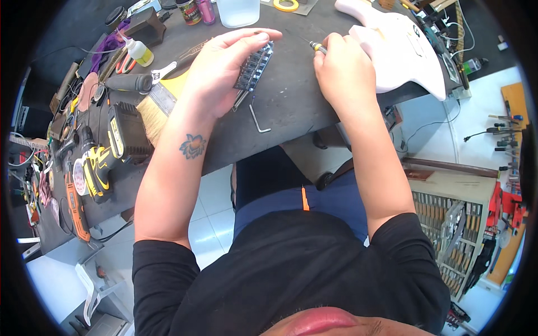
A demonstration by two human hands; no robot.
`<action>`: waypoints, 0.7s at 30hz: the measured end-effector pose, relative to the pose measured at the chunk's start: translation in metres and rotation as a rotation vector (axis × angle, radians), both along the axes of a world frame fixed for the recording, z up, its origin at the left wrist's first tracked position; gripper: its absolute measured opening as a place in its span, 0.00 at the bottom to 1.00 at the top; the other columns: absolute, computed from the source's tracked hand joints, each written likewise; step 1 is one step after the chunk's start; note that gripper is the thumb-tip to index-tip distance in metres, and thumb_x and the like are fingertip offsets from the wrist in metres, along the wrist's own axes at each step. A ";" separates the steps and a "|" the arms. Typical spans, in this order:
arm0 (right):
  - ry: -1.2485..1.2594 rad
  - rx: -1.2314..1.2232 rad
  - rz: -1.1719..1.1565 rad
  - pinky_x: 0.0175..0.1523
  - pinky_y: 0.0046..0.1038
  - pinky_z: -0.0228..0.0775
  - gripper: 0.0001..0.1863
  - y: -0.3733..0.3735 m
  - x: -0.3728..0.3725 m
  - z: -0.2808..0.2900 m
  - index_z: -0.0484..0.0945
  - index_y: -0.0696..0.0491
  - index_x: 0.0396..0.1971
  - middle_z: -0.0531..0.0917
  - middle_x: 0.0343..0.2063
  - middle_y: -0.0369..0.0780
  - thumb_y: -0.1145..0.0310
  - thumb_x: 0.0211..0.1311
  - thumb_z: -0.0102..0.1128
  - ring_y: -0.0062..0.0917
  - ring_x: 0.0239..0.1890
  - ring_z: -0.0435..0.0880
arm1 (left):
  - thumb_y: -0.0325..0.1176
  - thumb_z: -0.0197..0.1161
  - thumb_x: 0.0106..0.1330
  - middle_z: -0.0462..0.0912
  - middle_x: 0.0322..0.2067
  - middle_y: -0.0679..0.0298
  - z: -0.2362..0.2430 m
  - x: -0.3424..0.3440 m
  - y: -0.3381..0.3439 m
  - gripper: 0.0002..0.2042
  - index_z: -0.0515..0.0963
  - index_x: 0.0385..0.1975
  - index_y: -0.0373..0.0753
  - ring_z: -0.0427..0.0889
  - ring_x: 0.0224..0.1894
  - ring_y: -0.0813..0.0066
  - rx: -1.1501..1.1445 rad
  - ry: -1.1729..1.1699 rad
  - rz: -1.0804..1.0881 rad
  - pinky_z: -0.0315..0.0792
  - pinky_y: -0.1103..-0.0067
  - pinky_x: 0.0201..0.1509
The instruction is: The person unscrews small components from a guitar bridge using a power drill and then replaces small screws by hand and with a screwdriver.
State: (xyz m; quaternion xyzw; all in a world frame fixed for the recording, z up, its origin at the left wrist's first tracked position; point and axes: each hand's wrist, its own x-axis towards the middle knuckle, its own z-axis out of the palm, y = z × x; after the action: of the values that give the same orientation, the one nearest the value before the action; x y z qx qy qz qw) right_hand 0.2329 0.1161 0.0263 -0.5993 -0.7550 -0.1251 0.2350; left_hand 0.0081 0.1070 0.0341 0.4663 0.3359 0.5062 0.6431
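Note:
My left hand (pixel 221 61) grips a dark metal guitar bridge (pixel 255 68) with a row of saddles, tilted up over the workbench. Its thumb presses along the upper end. In my closed right hand (pixel 347 70) is a screwdriver (pixel 318 47) with a yellow-and-black handle; its thin shaft points up and left toward the bridge, apart from it. Just below the bridge shows an L-shaped hex key (pixel 258 119); whether it touches the bridge I cannot tell. A white electric guitar body (pixel 400 53) lies right beside my right hand.
On the left of the dark workbench (pixel 297 106) lie a wide brush (pixel 154 109), a cordless drill (pixel 98 168), an orange rotary tool (pixel 75 207) and a glue bottle (pixel 139 52). A translucent tub (pixel 238 12) and yellow tape roll (pixel 286 4) stand at the back.

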 end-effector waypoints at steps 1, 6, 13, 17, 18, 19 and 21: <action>-0.002 0.003 0.002 0.47 0.41 0.81 0.14 0.001 0.000 0.001 0.79 0.60 0.43 0.82 0.35 0.47 0.66 0.63 0.65 0.42 0.40 0.86 | 0.34 0.63 0.74 0.86 0.35 0.71 0.001 0.000 -0.001 0.13 0.85 0.52 0.36 0.82 0.30 0.87 0.008 0.031 -0.018 0.79 0.83 0.34; 0.008 0.358 0.225 0.51 0.39 0.78 0.15 0.010 -0.010 0.035 0.83 0.54 0.47 0.85 0.39 0.43 0.70 0.60 0.68 0.39 0.42 0.86 | 0.32 0.63 0.73 0.87 0.38 0.68 0.004 0.004 -0.005 0.13 0.85 0.51 0.34 0.83 0.37 0.85 0.062 0.160 -0.034 0.77 0.84 0.44; 0.390 0.019 0.891 0.40 0.31 0.79 0.13 -0.003 -0.015 0.042 0.87 0.55 0.41 0.85 0.37 0.41 0.81 0.55 0.65 0.34 0.35 0.86 | 0.28 0.63 0.72 0.88 0.43 0.64 -0.005 -0.003 -0.004 0.12 0.85 0.51 0.32 0.84 0.47 0.82 0.019 0.245 -0.074 0.76 0.81 0.53; 0.348 -0.003 0.891 0.41 0.31 0.79 0.12 0.000 -0.010 0.044 0.87 0.55 0.41 0.85 0.37 0.40 0.80 0.56 0.66 0.34 0.35 0.86 | 0.28 0.62 0.72 0.88 0.44 0.63 -0.003 -0.001 -0.007 0.13 0.83 0.52 0.31 0.84 0.47 0.81 0.038 0.245 -0.108 0.77 0.80 0.54; 0.370 -0.009 0.892 0.41 0.31 0.79 0.11 0.004 -0.010 0.041 0.86 0.55 0.40 0.85 0.36 0.40 0.79 0.56 0.67 0.34 0.35 0.86 | 0.27 0.62 0.71 0.88 0.45 0.62 -0.001 -0.001 -0.010 0.14 0.82 0.54 0.30 0.84 0.47 0.79 0.039 0.205 -0.131 0.77 0.79 0.54; 0.392 -0.014 0.895 0.40 0.31 0.79 0.09 0.007 -0.010 0.039 0.86 0.55 0.39 0.85 0.36 0.40 0.78 0.57 0.68 0.34 0.35 0.86 | 0.27 0.62 0.70 0.87 0.46 0.61 0.000 -0.002 -0.011 0.16 0.81 0.55 0.30 0.85 0.46 0.77 0.041 0.166 -0.151 0.77 0.78 0.55; 0.428 0.001 0.883 0.40 0.31 0.78 0.07 0.012 -0.012 0.033 0.86 0.56 0.37 0.85 0.35 0.40 0.77 0.58 0.68 0.34 0.35 0.86 | 0.27 0.60 0.70 0.87 0.47 0.59 -0.002 -0.006 -0.009 0.17 0.80 0.56 0.29 0.85 0.46 0.76 -0.030 0.059 -0.153 0.77 0.77 0.55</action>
State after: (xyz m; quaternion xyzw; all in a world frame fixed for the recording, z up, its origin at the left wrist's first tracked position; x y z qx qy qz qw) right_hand 0.2206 0.1281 0.0597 -0.2338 -0.8716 0.1123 0.4159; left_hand 0.0017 0.0980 0.0320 0.4956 0.3258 0.4366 0.6765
